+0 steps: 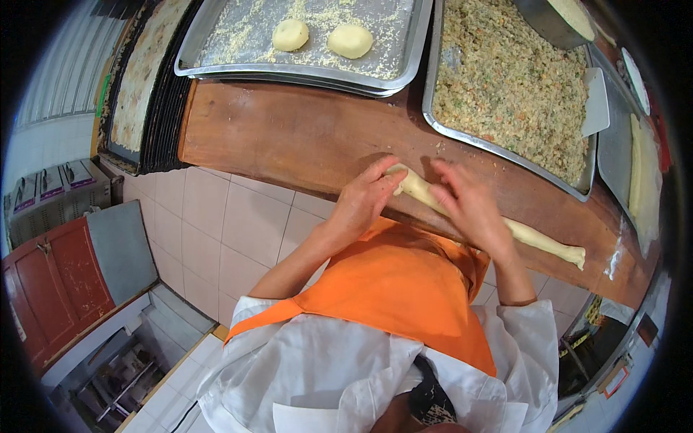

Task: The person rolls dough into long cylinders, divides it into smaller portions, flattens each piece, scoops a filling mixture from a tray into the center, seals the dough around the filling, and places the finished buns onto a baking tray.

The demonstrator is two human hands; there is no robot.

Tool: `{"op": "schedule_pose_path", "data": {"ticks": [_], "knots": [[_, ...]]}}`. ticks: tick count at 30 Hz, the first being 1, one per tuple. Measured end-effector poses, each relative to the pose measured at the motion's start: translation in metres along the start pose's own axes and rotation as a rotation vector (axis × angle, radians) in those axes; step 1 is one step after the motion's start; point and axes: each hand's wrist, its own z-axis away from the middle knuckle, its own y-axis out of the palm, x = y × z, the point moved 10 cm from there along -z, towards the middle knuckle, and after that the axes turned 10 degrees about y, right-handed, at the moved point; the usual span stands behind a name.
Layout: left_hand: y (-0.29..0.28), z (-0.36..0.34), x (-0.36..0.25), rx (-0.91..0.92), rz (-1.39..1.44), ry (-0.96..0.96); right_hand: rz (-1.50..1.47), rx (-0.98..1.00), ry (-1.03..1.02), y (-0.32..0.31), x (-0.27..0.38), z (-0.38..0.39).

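Note:
A long pale dough rope point(545, 241) lies along the near edge of the wooden table, running from between my hands out to the right. My left hand point(363, 200) is closed on its left end, with the fingers and thumb at the blunt tip. Over the rope, a little further right, is my right hand point(469, 206), its thumb against the dough and its fingers spread apart from the thumb. The palm hides the stretch of dough beneath it. Two round dough pieces point(350, 41) sit on a crumb-dusted metal tray point(289, 70) at the far side.
A metal tray of chopped filling point(512, 94) stands at the far right, with a metal bowl point(559, 22) and white scraper point(596, 101) on it. Another dough strip point(637, 169) lies further right. Stacked dark baking trays point(162, 108) stand at the left. The wooden table point(289, 137) curves across.

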Motion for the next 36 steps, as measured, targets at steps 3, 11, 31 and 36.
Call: {"op": "schedule_pose_path", "data": {"ticks": [3,11,31,36], "knots": [[-0.005,-0.009,0.015,-0.167,-0.073,-0.111,0.195,-0.087,-0.09,0.016,0.016,0.012],[-0.005,-0.016,0.018,-0.025,0.117,-0.227,-0.025,-0.172,-0.125,0.011,0.026,0.005],[-0.017,-0.06,-0.091,-0.113,-0.378,0.405,-0.537,0.302,-0.012,0.01,0.007,0.014],[0.014,-0.051,-0.058,-0.214,-0.125,0.166,-0.452,0.136,-0.218,-0.006,0.021,0.022]]}}
